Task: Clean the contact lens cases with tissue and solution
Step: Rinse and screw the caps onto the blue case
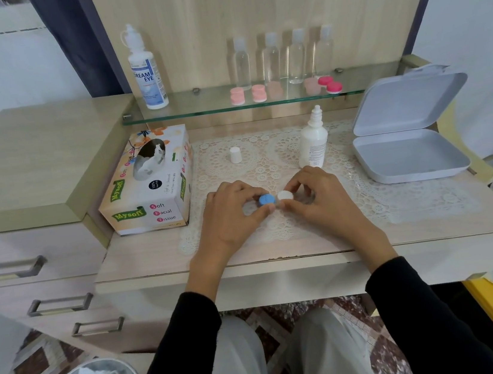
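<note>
Blue cap (pixel 265 199) pinched by left hand (pixel 234 216), white cap (pixel 285 195) by right hand (pixel 322 200); either could be dropped if twisted unevenly.

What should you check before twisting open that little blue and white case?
1. Caps gripped: ok; the left hand pinches the blue cap, the right hand pinches the white cap.
2. Uncapped small solution bottle: ok; its lid stands on the lace mat.
3. Fresh tissue in the tissue box: ok.
4. Caps already loose: cannot tell.
5. Solution left in that bottle: cannot tell.
</note>
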Available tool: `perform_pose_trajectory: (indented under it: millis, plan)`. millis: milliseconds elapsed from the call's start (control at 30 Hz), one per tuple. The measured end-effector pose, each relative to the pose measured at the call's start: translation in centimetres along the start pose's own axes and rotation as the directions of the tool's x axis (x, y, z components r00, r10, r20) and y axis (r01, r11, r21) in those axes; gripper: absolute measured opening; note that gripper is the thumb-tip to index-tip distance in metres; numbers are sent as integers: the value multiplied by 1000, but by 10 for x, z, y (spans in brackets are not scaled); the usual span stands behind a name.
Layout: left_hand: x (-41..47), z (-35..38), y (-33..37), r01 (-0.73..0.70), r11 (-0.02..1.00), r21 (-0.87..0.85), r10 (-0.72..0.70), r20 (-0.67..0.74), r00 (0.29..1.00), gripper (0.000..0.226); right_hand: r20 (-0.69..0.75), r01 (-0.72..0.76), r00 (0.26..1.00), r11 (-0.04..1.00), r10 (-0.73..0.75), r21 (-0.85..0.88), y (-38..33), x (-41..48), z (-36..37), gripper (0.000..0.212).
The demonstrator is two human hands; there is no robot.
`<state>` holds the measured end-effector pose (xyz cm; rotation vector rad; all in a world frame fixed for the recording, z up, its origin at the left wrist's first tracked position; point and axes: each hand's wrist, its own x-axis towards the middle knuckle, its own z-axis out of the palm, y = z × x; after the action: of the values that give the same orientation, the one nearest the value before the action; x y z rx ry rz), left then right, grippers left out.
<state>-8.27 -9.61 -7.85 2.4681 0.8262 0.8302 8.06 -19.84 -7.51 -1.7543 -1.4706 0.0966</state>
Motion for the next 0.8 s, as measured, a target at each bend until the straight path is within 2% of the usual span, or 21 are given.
perform_pose_trajectory:
  millis: [200, 400, 567, 667, 800]
  plan:
    - [0, 0, 1, -4, 1000, 6, 4, 0, 1000, 50, 3, 19, 1000, 1000, -19, 19, -1, 1, 0, 34]
    - [0, 0, 0, -6, 1000, 2, 6, -3, 1000, 44, 26, 21, 999, 1000, -22, 23, 1, 1, 0, 14]
    - [0, -1, 1, -5, 1000, 18, 5, 6, 1000, 42, -11, -14, 1000, 999, 15, 41, -2, 1, 0, 28]
    - [0, 0, 1, -4, 1000, 23, 4, 5, 1000, 43, 1, 13, 1000, 999, -13, 41, -1, 1, 0, 31]
    - [0, -1, 1, -4, 1000, 4, 4, 0, 1000, 45, 40, 63, 997, 998, -64, 24, 2, 1, 1, 22]
